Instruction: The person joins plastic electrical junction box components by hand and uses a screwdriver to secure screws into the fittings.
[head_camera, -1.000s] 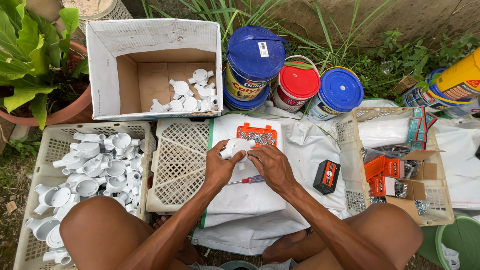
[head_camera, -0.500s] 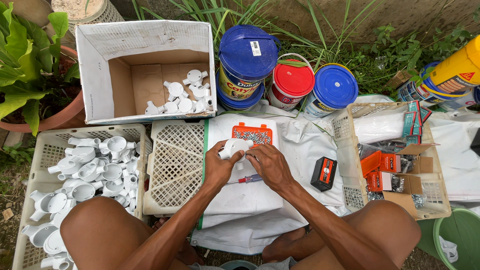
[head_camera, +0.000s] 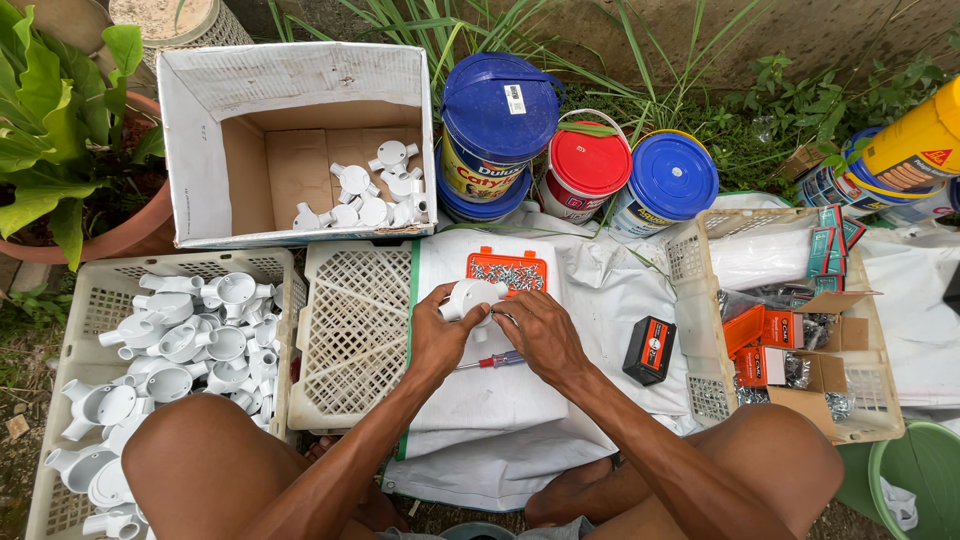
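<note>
- The left hand and right hand meet over a white sheet spread between two crates, both on one white round box, a plastic fitting with short spouts.
- Left fingers are wrapped round the box's side, clamped on it; right fingers are bent at its near edge, tips touching it. Whether they pinch a screw I cannot tell.
- The box is held just above the sheet, just in front of an orange tray of small screws.
- A red-handled screwdriver lies on the sheet under the wrists, untouched.
- The step looks like fitting small parts to this one box, by hand.
- More white boxes fill the left crate and lie in the cardboard carton; the middle crate is bare.
- A next move would call for a steady left grip, while the right hand reaches for the tray or the screwdriver, both near.
</note>
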